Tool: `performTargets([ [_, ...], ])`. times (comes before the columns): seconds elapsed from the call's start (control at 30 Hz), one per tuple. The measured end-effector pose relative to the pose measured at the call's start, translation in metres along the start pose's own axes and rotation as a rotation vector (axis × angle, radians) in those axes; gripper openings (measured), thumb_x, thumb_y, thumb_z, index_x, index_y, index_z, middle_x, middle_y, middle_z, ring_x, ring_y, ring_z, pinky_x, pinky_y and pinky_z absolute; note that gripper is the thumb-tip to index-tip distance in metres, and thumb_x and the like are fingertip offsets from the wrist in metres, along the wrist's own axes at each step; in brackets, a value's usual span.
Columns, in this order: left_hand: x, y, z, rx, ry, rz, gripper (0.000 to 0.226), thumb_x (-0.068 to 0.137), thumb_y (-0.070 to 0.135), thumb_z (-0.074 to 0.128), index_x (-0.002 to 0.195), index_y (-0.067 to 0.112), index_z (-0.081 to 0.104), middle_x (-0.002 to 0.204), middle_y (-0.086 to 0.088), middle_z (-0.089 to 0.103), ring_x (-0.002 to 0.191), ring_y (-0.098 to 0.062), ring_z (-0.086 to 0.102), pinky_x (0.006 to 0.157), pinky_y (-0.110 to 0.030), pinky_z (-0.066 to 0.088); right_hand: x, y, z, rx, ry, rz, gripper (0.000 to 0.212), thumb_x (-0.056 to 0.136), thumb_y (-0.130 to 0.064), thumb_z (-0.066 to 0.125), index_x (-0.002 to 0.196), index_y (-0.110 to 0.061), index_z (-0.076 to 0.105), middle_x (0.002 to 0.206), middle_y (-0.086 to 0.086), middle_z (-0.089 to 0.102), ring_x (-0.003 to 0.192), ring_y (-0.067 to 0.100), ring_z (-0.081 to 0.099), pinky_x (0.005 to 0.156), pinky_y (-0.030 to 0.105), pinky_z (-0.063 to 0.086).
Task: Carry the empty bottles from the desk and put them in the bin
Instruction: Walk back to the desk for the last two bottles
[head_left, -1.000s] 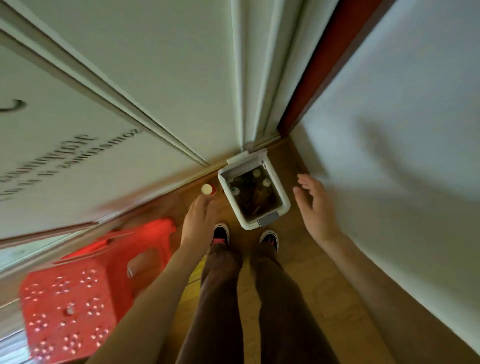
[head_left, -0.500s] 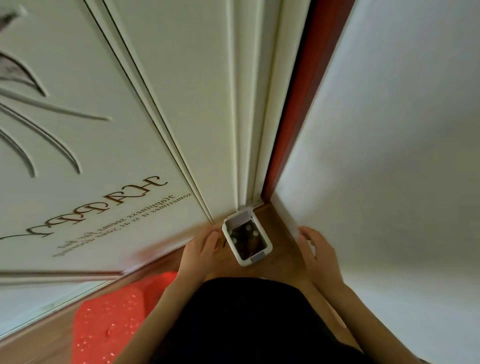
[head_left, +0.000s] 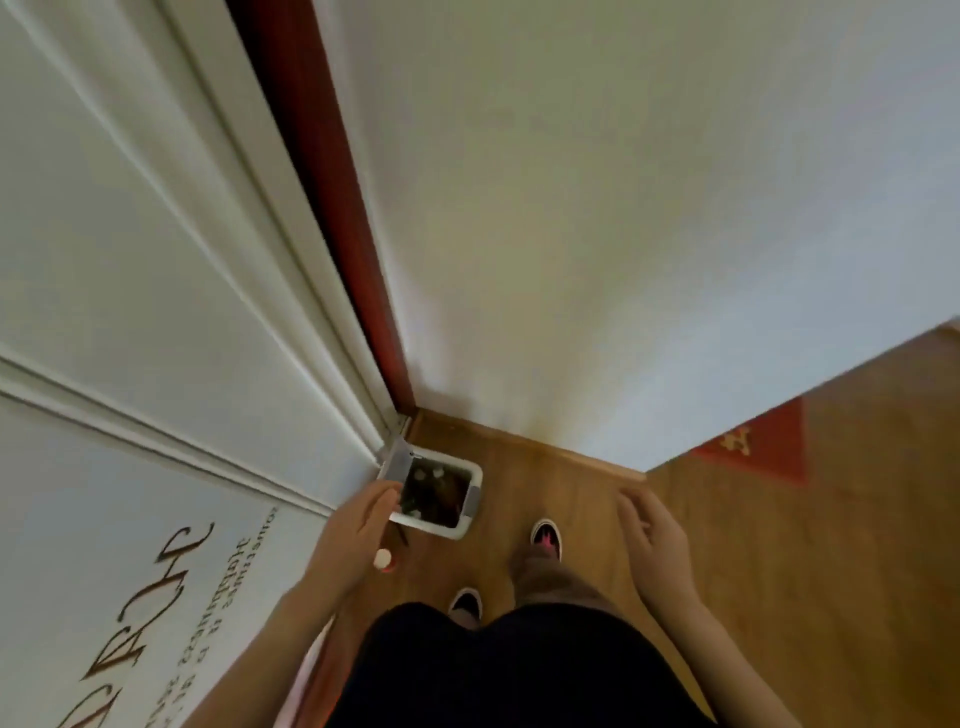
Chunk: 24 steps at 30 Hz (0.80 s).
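Note:
A small white bin (head_left: 470, 475) stands on the wooden floor in the corner by the door, its lid up, with bottles and white caps visible inside. My left hand (head_left: 356, 525) hangs over the bin's left edge, fingers loosely apart, holding nothing. A small bottle with a white cap (head_left: 383, 560) stands on the floor just below that hand, beside the bin. My right hand (head_left: 654, 540) is out to the right, well apart from the bin, empty with fingers loosely curled.
A white door with brown lettering (head_left: 156, 571) fills the left side, and a red door frame (head_left: 332, 208) meets a white wall (head_left: 623, 234). My two shoes (head_left: 545, 538) stand on the floor next to the bin. A red mat (head_left: 758, 447) lies at the right.
The view has swung to the right and I have turned, so the bin now sits to my left. Both hands stay empty. The red stool has left the view.

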<state>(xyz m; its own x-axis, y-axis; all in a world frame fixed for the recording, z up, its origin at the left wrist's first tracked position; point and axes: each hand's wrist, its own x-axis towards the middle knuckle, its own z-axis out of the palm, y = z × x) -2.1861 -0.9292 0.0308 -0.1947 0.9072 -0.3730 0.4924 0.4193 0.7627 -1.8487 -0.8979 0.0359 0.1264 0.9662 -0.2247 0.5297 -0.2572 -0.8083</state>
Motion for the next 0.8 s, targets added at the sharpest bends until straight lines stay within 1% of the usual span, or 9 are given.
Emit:
performTargets([
  [0.07,0.015,0.015,0.0,-0.028,-0.067,0.067,0.023,0.1,0.021,0.042,0.109,0.022,0.063,0.11,-0.004,0.067,0.096,-0.009,0.06,0.078,-0.009,0.039,-0.021,0.013,-0.012,-0.022,0.108,0.049,0.025,0.098,-0.023,0.051,0.116,-0.013,0.064,0.105,-0.006,0.066,0.096,0.005,0.063,0.076,0.015,0.048],
  [0.13,0.029,0.034,0.008,-0.017,-0.127,0.148,0.024,0.1,0.027,0.041,0.109,0.021,0.062,0.109,-0.005,0.066,0.096,-0.012,0.06,0.078,-0.013,0.042,-0.043,0.024,-0.027,-0.012,0.209,0.123,0.026,0.098,-0.025,0.051,0.118,-0.014,0.063,0.107,-0.005,0.066,0.095,0.0,0.061,0.076,0.015,0.046],
  [0.2,0.046,0.053,0.024,0.025,-0.198,0.226,0.029,0.096,0.035,0.036,0.107,0.025,0.062,0.106,0.001,0.066,0.098,-0.013,0.061,0.079,-0.021,0.044,-0.064,0.035,-0.042,0.006,0.304,0.195,0.024,0.098,-0.026,0.051,0.116,-0.015,0.063,0.103,-0.008,0.066,0.092,-0.003,0.06,0.073,0.013,0.044],
  [0.27,0.054,0.076,0.046,0.017,-0.288,0.276,0.028,0.099,0.033,0.036,0.106,0.027,0.062,0.104,0.007,0.067,0.101,-0.011,0.061,0.084,-0.027,0.046,-0.086,0.046,-0.057,0.026,0.399,0.277,0.022,0.098,-0.027,0.051,0.115,-0.018,0.062,0.098,-0.015,0.063,0.09,-0.005,0.059,0.071,0.011,0.042],
  [0.33,0.055,0.098,0.073,0.015,-0.389,0.294,0.028,0.102,0.029,0.038,0.111,0.021,0.063,0.105,0.007,0.067,0.103,-0.011,0.06,0.09,-0.031,0.046,-0.109,0.058,-0.068,0.04,0.487,0.353,0.022,0.098,-0.029,0.05,0.114,-0.022,0.062,0.097,-0.02,0.06,0.09,-0.006,0.057,0.072,0.011,0.042],
  [0.43,0.047,0.126,0.12,0.065,-0.543,0.354,0.031,0.102,0.027,0.038,0.116,0.016,0.063,0.106,0.004,0.067,0.103,-0.011,0.059,0.091,-0.032,0.046,-0.143,0.078,-0.078,0.075,0.577,0.473,0.021,0.098,-0.032,0.049,0.114,-0.025,0.06,0.1,-0.015,0.061,0.093,-0.002,0.058,0.075,0.016,0.045],
  [0.6,0.028,0.149,0.203,0.22,-0.772,0.443,0.026,0.101,0.03,0.039,0.114,0.026,0.061,0.108,0.006,0.067,0.103,-0.008,0.06,0.087,-0.024,0.044,-0.194,0.112,-0.094,0.168,0.691,0.667,0.009,0.097,-0.033,0.05,0.102,-0.031,0.056,0.095,-0.018,0.06,0.092,-0.001,0.058,0.075,0.02,0.048],
  [0.7,0.011,0.161,0.249,0.298,-0.85,0.452,0.025,0.1,0.032,0.04,0.113,0.027,0.061,0.107,0.008,0.066,0.102,-0.006,0.06,0.085,-0.022,0.045,-0.213,0.138,-0.109,0.235,0.775,0.737,0.008,0.097,-0.031,0.05,0.1,-0.029,0.057,0.094,-0.015,0.062,0.091,0.003,0.059,0.073,0.022,0.045],
  [0.8,-0.006,0.177,0.292,0.344,-0.865,0.429,0.019,0.1,0.029,0.041,0.104,0.035,0.058,0.101,0.013,0.064,0.097,-0.004,0.058,0.084,-0.023,0.044,-0.216,0.166,-0.134,0.299,0.809,0.779,0.009,0.097,-0.029,0.051,0.102,-0.025,0.058,0.093,-0.014,0.062,0.089,0.004,0.059,0.07,0.019,0.043],
])
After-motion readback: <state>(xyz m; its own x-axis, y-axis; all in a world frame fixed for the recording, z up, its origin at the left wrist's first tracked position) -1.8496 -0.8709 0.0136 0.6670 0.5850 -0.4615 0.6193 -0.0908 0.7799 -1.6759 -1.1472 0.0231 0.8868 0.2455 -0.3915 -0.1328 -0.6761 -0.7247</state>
